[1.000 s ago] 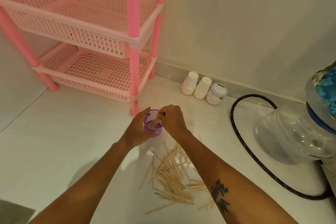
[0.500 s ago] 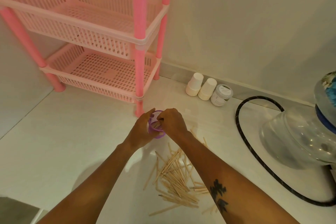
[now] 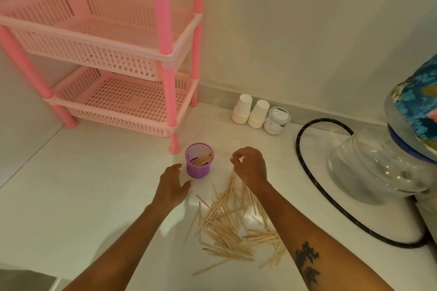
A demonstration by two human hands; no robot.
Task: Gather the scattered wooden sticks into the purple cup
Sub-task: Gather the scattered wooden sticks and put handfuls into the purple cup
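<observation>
Beside the purple mesh cup (image 3: 199, 160), at about its seven o'clock, my left hand (image 3: 172, 188) hovers with fingers relaxed and spread, gripping nothing. At the cup's three o'clock my right hand (image 3: 250, 166) hangs above the floor with fingertips curled loosely toward the thumb; I see no stick between them, so I take it as empty. The cup stands upright on the white floor (image 3: 78, 196) with a few wooden sticks leaning inside it. Most of the loose sticks (image 3: 233, 227) lie in a crossed heap at the cup's five o'clock, under and between my forearms, with a few strays at the near edge. I judge the job is barely begun. To do the next grab well, I should rake several sticks parallel before pinching, lift them as one bundle, and steady the light cup with my left hand so it does not tip as they drop in. Farther out, two white paper cups (image 3: 250, 112) sit at one o'clock and a pink rack (image 3: 163, 54) at eleven.
</observation>
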